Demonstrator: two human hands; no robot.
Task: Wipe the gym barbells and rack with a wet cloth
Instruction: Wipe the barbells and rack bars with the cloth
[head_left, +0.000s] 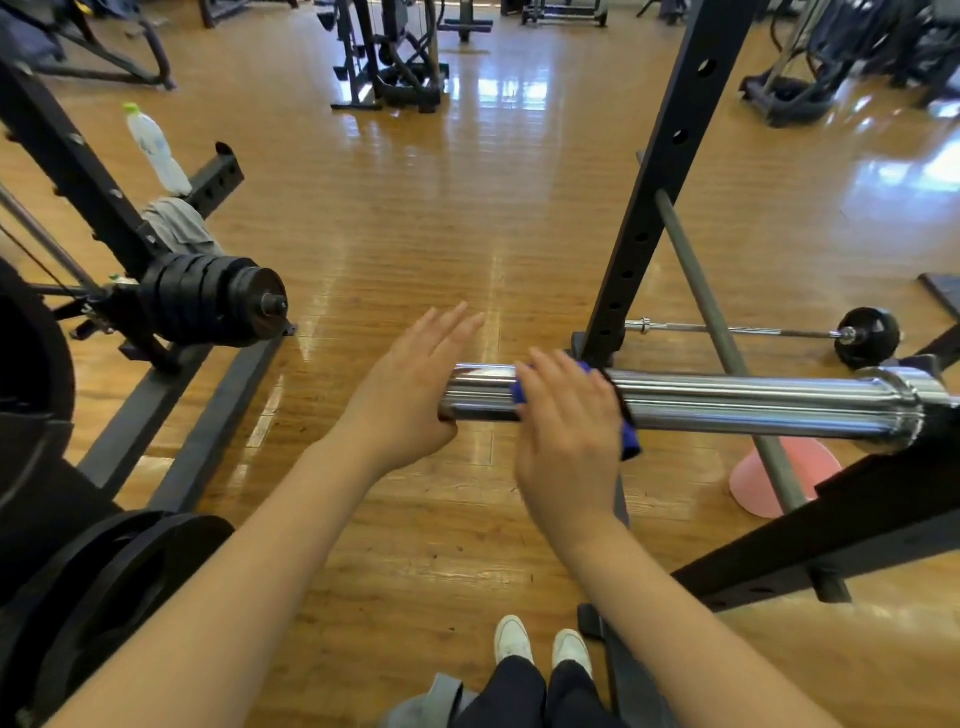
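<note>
Hiding most of the blue cloth, the right hand presses it flat-fingered onto the chrome barbell sleeve. The sleeve runs sideways, its free end under the left hand, whose straight fingers lie together. Behind the sleeve stands a black rack post on glossy wooden floor.

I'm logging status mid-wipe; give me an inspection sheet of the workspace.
Surface: glossy wooden floor, glare patches.
Job's things: chrome barbell sleeve on black rack; blue cloth draped over the sleeve.
Clutter: pink cone, plastic bottle, grey towel, small barbell on the floor.
Grips: left hand flat against the sleeve's end; right hand presses the cloth on the sleeve.
Cables: thin cables on the left machine.
Surroundings: stacked weight plates, gym machines.
</note>
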